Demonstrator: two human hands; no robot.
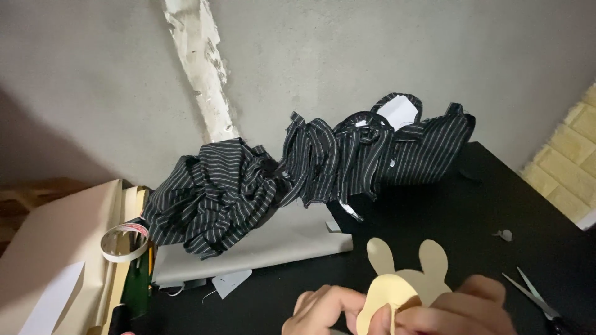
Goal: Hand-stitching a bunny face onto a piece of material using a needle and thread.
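Two hands pinch a cream paper cut-out with rabbit-like ears at the near edge of a black table

At the near edge the left hand [323, 313] curls its fingers under the paper cut-out [403, 282] while the right hand [462, 310] pinches it from the right, thumb pressed on what seems to be a folded oval flap; its two ears point away over the black table [472, 211]. Just right of the hands lie scissors [534, 298], blades open. Far left, a roll of tape [124, 242] rests on stacked card sheets [56, 273]. Beyond, a grey sheet [279, 242] lies under a heap of black pinstriped fabric [298, 167], white paper patterns [397, 111] tucked among it, against a bare concrete wall [347, 56]
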